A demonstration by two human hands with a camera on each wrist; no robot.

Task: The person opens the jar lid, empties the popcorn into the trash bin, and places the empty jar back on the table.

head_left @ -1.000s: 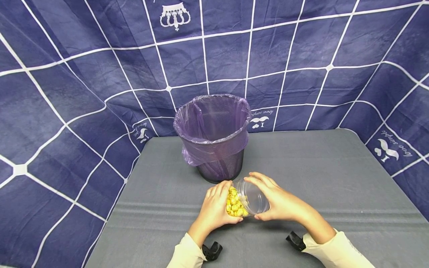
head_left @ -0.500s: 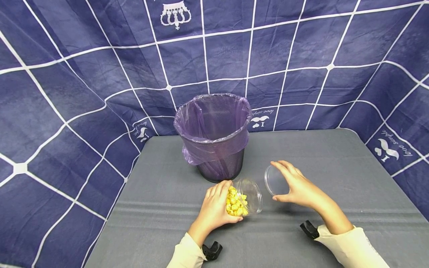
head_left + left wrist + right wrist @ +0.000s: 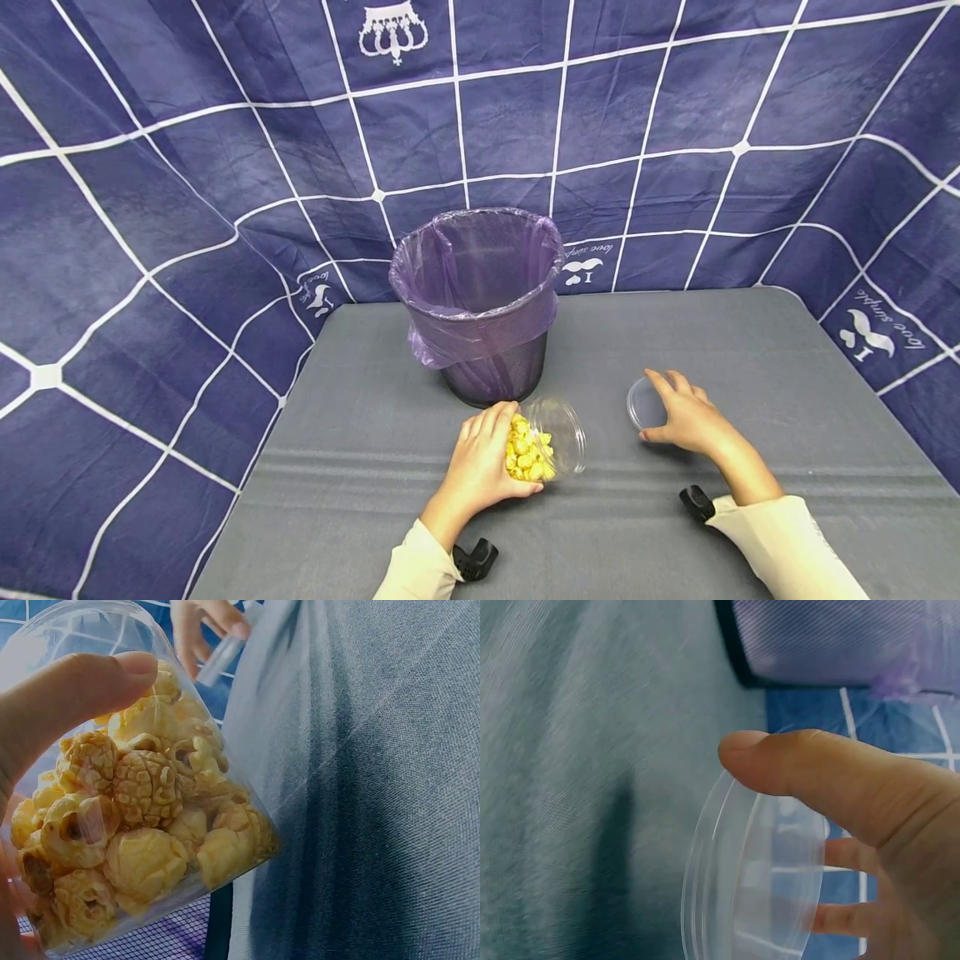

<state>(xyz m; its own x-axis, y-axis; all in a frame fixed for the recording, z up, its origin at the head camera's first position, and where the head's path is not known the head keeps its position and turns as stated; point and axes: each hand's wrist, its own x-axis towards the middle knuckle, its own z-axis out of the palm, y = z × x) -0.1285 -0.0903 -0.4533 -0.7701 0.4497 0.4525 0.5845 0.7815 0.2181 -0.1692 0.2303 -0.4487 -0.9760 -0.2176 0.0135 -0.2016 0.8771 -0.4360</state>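
Observation:
A clear plastic jar of yellow popcorn is in my left hand, which grips it round the base. The jar lies tilted, its uncovered mouth toward the right. In the left wrist view the thumb crosses the jar's wall and the popcorn fills its lower part. Off to the right, my right hand holds a clear round lid by its edge between thumb and fingers. The right wrist view shows the lid standing roughly on edge, with the thumb on its rim.
Behind the jar stands a black mesh waste bin lined with a purple plastic bag. A grey cloth covers the table. Blue curtains with white grid lines hang at the back and both sides.
The lid has come off the jar. My right hand has carried it away to the right and lowered it somewhat. The left hand and jar stay almost where they were.

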